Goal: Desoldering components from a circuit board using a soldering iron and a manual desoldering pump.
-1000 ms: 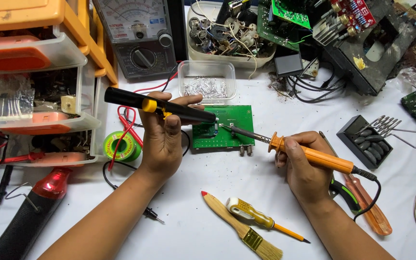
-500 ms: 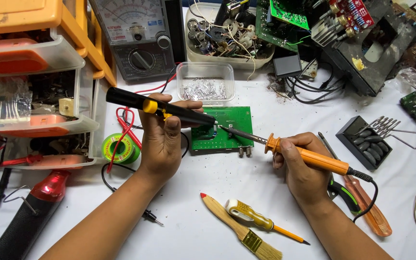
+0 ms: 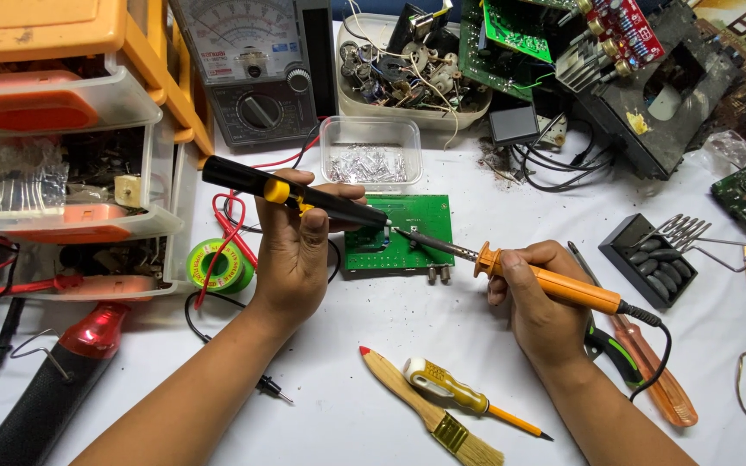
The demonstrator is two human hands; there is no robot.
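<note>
Gripping a black-and-yellow desoldering pump (image 3: 295,197) with fingers curled shut around its barrel, the left hand (image 3: 295,250) points the nozzle toward 3 o'clock onto the green circuit board (image 3: 407,233), which lies flat on the white table (image 3: 373,362) at centre. The right hand (image 3: 537,293), fingers closed on the orange soldering iron (image 3: 554,283), brings its tip from 4 o'clock to the same spot. A paintbrush (image 3: 429,406) and yellow screwdriver (image 3: 459,395) lie at 6 o'clock.

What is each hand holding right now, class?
Left hand: closed around the black-and-yellow desoldering pump, tip at the green board.
Right hand: closed around the orange soldering iron.
</note>
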